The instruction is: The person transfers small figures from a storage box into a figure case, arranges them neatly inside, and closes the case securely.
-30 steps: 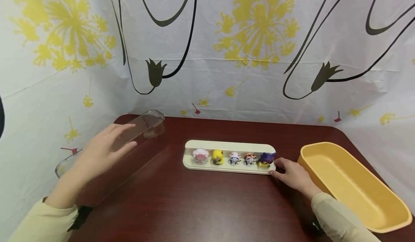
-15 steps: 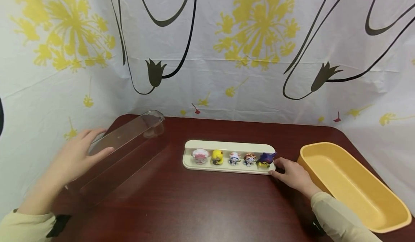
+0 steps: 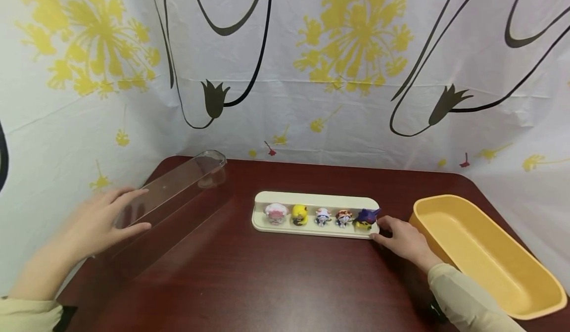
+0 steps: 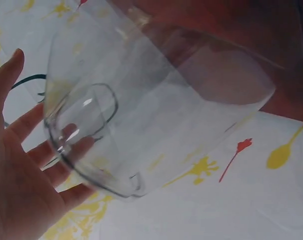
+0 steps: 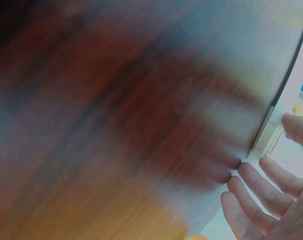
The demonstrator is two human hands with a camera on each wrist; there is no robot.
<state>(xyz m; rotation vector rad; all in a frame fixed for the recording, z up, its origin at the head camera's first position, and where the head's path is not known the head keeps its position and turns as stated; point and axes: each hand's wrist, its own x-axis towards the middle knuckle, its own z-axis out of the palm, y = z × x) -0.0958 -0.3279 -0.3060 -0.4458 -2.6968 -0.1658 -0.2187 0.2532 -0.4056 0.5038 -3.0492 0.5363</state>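
A clear plastic cover [image 3: 178,181], long and box-shaped, lies slantwise at the table's left side. My left hand [image 3: 100,223] is at its near end, thumb apart from the fingers. In the left wrist view, the fingers [image 4: 59,172] are spread and loosely bent, seen partly through the cover's rounded end. A long cream display base [image 3: 316,200] carries several small figures, among them a pink-and-white one [image 3: 276,214], a yellow one [image 3: 299,215] and a purple-and-yellow one [image 3: 366,218]. My right hand [image 3: 403,238] touches the base's right end with fairly straight fingertips.
A yellow oblong tub [image 3: 445,201] stands at the right, close beside the right forearm. The dark red table [image 3: 267,287] has rounded far corners. A white patterned cloth [image 3: 276,65] hangs behind it and along both sides.
My left hand has moved left and towards me along the clear cover, and the cover's near end has dropped lower. The right hand, base and figures stay put.
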